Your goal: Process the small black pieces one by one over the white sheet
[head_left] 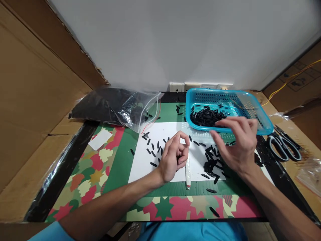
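My left hand (174, 155) is curled closed over a white sheet of paper (140, 167). Something dark shows in its palm, but I cannot make out what it is. My right hand (239, 144) is open, thumb and forefinger apart, at the near rim of a blue plastic basket (260, 117). A heap of small black strip-like pieces (207, 115) lies inside the basket. Between my hands a second pile of black pieces (212, 164) sits on the paper, and more are scattered left of it. A slim white stick (188, 177) with a reddish end lies beside my left hand.
A zip bag (107, 105) full of black material lies at the back left. Black-handled scissors (283, 147) rest on the right. Cardboard (32, 83) stands along the left side, and wall sockets (177, 87) are behind. A small white paper piece (100, 139) lies on the patterned mat.
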`<state>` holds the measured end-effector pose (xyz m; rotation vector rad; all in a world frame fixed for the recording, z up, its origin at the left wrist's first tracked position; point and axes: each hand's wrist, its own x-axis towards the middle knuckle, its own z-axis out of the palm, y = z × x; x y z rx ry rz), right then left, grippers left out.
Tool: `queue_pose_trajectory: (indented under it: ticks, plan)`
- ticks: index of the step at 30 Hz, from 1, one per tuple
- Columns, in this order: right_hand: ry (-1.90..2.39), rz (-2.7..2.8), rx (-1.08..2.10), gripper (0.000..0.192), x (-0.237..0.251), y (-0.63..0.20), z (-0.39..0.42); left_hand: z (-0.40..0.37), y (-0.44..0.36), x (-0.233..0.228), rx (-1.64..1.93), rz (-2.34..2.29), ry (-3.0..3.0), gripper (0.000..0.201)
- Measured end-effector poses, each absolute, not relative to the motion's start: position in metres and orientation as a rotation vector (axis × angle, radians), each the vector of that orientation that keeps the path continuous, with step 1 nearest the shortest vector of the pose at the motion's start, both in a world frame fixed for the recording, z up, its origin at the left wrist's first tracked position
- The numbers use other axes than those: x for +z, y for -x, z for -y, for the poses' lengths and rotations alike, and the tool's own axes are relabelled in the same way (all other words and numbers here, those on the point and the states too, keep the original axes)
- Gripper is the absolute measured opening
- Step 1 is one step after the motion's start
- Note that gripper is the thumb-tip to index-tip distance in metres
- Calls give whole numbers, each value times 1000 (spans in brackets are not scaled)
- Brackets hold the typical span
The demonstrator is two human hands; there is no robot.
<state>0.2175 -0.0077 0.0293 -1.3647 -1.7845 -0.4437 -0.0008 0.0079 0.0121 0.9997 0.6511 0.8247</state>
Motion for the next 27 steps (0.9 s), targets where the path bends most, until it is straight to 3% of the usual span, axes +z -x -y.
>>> queue_pose_trajectory:
  ticks: [4,8,21,27]
  plan:
    - [896,2067,-257,13,20,-183,27,-16,3,14,753,-592,-794,55]
    - [656,2241,-240,11,12,-158,40,-19,5,15,681,-524,-591,48]
    - [831,2089,-490,21,2,-147,39,-1,-2,7,509,-424,-179,35]
    - [855,2103,-577,25,3,-144,37,0,-2,2,454,-444,-34,40]
